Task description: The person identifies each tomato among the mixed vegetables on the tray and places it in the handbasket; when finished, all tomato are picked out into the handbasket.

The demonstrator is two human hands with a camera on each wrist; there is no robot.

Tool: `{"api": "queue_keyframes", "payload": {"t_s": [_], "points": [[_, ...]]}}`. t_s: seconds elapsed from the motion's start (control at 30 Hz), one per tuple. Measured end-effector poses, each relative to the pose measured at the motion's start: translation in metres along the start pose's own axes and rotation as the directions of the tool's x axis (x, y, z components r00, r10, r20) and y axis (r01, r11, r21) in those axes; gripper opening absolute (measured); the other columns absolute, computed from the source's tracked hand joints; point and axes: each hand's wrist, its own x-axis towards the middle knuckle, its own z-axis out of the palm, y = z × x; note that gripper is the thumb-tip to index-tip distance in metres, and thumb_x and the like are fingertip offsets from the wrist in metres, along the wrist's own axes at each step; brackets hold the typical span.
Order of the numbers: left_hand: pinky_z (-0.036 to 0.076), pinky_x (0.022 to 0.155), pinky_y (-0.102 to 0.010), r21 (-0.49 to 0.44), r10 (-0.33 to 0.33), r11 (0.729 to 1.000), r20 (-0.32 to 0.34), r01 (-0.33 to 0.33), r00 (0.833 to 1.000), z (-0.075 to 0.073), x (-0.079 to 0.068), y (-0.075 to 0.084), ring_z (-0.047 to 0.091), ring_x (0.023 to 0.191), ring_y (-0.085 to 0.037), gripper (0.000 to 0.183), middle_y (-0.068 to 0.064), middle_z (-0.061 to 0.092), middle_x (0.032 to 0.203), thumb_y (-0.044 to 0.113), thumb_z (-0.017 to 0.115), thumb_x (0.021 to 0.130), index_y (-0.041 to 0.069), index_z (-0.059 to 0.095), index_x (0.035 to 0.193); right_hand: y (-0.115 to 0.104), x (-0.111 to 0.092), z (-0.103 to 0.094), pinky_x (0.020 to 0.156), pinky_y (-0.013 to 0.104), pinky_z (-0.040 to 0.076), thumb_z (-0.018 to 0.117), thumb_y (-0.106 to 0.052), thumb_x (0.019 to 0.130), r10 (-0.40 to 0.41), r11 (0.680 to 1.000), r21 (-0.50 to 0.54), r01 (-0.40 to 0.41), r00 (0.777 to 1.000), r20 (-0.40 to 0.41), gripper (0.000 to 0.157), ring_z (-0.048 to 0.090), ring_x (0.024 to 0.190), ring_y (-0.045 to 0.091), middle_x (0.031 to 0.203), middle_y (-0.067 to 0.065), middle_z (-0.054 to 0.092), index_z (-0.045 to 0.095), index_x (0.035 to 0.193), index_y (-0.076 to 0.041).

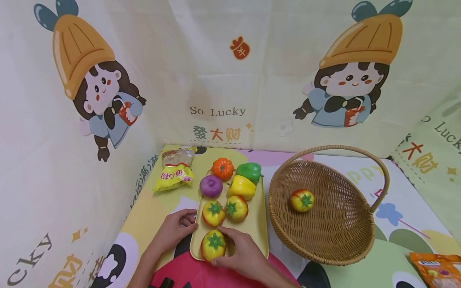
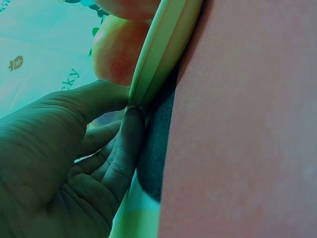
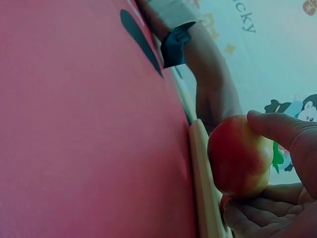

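My right hand [image 1: 242,251] grips a red-and-yellow toy fruit with a green leafy top [image 1: 213,245], thumb on one side and fingers on the other. The fruit is at the near left corner of a yellow tray [image 1: 257,228]. On the tray's left side, my left hand [image 1: 176,229] pinches the rim; the left wrist view shows the thumb and a finger at the tray edge [image 2: 161,54]. Two matching toy fruits [image 1: 213,213] [image 1: 237,208] lie just beyond. Farther back are a purple onion-like vegetable [image 1: 211,186], an orange pumpkin [image 1: 222,169], a yellow pepper [image 1: 242,187] and a green pepper [image 1: 249,172].
Right of the tray stands a wicker basket [image 1: 335,192] with a tall arched handle; one similar toy fruit [image 1: 301,200] lies inside. A yellow-and-clear food packet [image 1: 176,170] is at the back left. An orange packet [image 1: 437,269] lies at the near right. Printed cloth walls enclose the table.
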Motion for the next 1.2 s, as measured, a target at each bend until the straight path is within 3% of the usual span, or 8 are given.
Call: {"api": "queue_keyframes", "payload": {"t_s": [0.23,0.47,0.6,0.73,0.87,1.07,1.2], "points": [[0.051,0.070,-0.026,-0.004,0.017,1.000,-0.002,-0.017,1.000,0.001,0.000,-0.001,0.065,0.075,-0.012,0.040,0.003,0.064,0.087,0.021,0.079,0.085,0.006,0.067,0.120,-0.008,-0.008,-0.009,0.092,0.030,0.049,0.087,-0.043,0.072,-0.055,0.993,0.104,0.055,0.998,-0.009,0.080,0.060,0.111,0.010,0.128,-0.005,0.060,0.057,0.139,-0.012],[0.051,0.070,-0.025,-0.008,0.029,1.000,-0.007,-0.029,1.000,0.002,0.001,-0.002,0.065,0.074,-0.011,0.038,0.003,0.064,0.087,0.020,0.079,0.084,0.007,0.068,0.118,-0.026,-0.023,-0.043,0.098,0.035,0.046,0.085,-0.037,0.077,-0.084,0.966,0.248,0.078,0.996,0.015,0.077,0.057,0.118,0.015,0.132,-0.005,0.057,0.052,0.143,-0.013],[0.051,0.070,-0.025,-0.010,0.024,1.000,-0.010,-0.024,1.000,0.001,0.000,-0.002,0.065,0.074,-0.012,0.037,0.002,0.064,0.087,0.019,0.079,0.084,0.007,0.068,0.117,-0.038,-0.035,-0.064,0.097,0.034,0.046,0.084,-0.042,0.077,-0.075,0.978,0.196,0.072,0.997,0.008,0.077,0.058,0.118,0.016,0.134,-0.006,0.056,0.052,0.143,-0.020],[0.051,0.070,-0.026,-0.015,0.035,0.999,-0.011,-0.036,0.999,0.001,0.000,-0.001,0.065,0.074,-0.012,0.037,0.002,0.064,0.087,0.018,0.079,0.084,0.007,0.068,0.118,-0.053,-0.049,-0.085,0.095,0.032,0.047,0.083,-0.047,0.076,-0.039,0.991,0.126,0.035,0.999,0.030,0.075,0.058,0.117,0.013,0.135,-0.011,0.055,0.050,0.142,-0.033],[0.050,0.070,-0.025,-0.016,0.031,0.999,-0.009,-0.031,0.999,0.001,0.000,-0.002,0.065,0.074,-0.012,0.037,0.002,0.064,0.087,0.018,0.079,0.084,0.008,0.068,0.118,-0.064,-0.061,-0.106,0.095,0.034,0.047,0.082,-0.048,0.077,-0.056,0.998,0.044,0.054,0.998,0.034,0.074,0.058,0.117,0.012,0.134,-0.014,0.054,0.048,0.142,-0.039],[0.050,0.069,-0.025,-0.021,0.017,1.000,-0.010,-0.018,1.000,0.001,0.000,-0.003,0.065,0.075,-0.012,0.038,0.002,0.063,0.088,0.019,0.079,0.084,0.008,0.068,0.118,-0.074,-0.075,-0.140,0.095,0.038,0.048,0.078,-0.057,0.076,-0.034,0.992,-0.120,0.042,0.997,0.066,0.071,0.054,0.119,0.009,0.134,-0.023,0.052,0.047,0.139,-0.048],[0.050,0.068,-0.025,-0.021,0.017,1.000,-0.008,-0.017,1.000,0.000,0.000,-0.003,0.065,0.075,-0.012,0.038,0.002,0.063,0.088,0.019,0.079,0.084,0.008,0.068,0.118,-0.075,-0.078,-0.165,0.089,0.036,0.051,0.078,-0.055,0.078,-0.043,0.975,-0.212,0.071,0.990,0.134,0.073,0.054,0.116,0.009,0.135,-0.022,0.051,0.045,0.142,-0.047]]}}
